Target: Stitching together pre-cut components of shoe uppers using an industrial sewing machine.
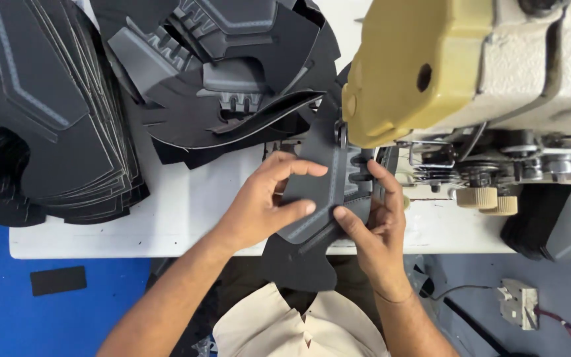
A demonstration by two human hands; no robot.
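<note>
Both my hands hold a dark grey shoe-upper piece [318, 192] with a lighter stitched stripe. Its top end sits under the needle area of the sewing machine [431, 66]. My left hand [262, 205] pinches the piece's left edge between thumb and fingers. My right hand [378, 228] grips the right edge, index finger up along the piece, thumb pressed on its lower part. The piece's lower end hangs over the table's front edge toward my lap.
Stacks of similar black cut pieces [47, 112] lie at the left, and a loose heap [232, 73] sits behind my hands on the white table [166, 218]. The machine's cream body fills the upper right. Blue floor [8, 304] lies below left.
</note>
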